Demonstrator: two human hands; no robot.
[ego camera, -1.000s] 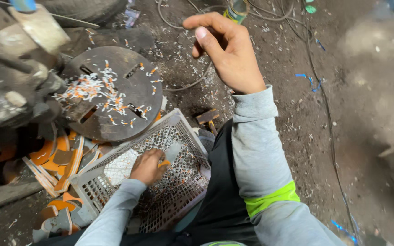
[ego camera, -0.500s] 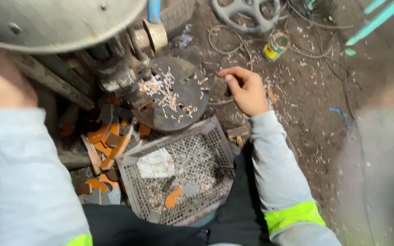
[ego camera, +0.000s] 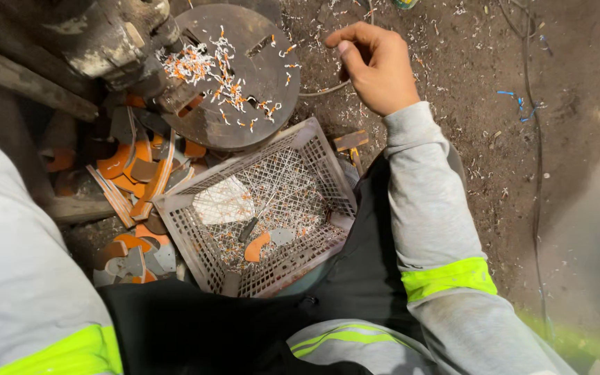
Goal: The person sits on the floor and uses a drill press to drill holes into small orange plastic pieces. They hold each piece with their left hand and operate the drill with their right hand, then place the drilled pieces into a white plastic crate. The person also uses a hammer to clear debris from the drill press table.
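My right hand (ego camera: 376, 66) hovers over the dirt floor just right of a round dark metal plate (ego camera: 244, 104). Its fingers are loosely curled and I see nothing in them. A thin wire (ego camera: 317, 89) runs on the ground under the hand. Orange and white shavings (ego camera: 210, 69) litter the plate. Of my left arm only the grey sleeve (ego camera: 8, 264) shows at the left edge; the hand is out of frame. In front of my knees sits a grey plastic crate (ego camera: 175, 215) holding an orange curved piece (ego camera: 257, 247), a dark narrow tool (ego camera: 250, 228) and a pale sheet (ego camera: 222, 201).
A heavy grimy machine (ego camera: 98, 35) fills the upper left above the plate. Several orange and grey curved offcuts (ego camera: 133, 167) are piled left of the crate. A small wooden-headed tool (ego camera: 351, 142) lies by the crate's right corner. A cable (ego camera: 537, 153) trails along the floor at right.
My left hand left the crate, rose to the upper left, and has gone out of view. My right hand has curled its fingers and stays beside the plate. The view has shifted.
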